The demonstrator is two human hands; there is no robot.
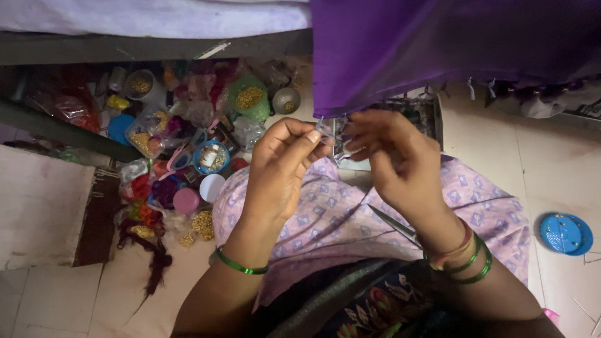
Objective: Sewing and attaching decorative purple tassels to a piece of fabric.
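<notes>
A big, smooth purple cloth (451,50) hangs at the top. The lap is covered by a light pink-purple cloth with small blue squares (350,213). Below it lies a dark cloth with red and blue leaf shapes (375,310). The left hand (278,169) has 1 shiny green bangle (241,266) on its wrist. The right hand (394,159) has 2 green bangles (472,266) and a red thread band (456,247). A round blue plastic lid (565,234) sits on the pale tile floor (551,156). Little tubs of gold beads (249,97) sit among red, pink and orange bits. A round pink cap (186,201) lies there too.
</notes>
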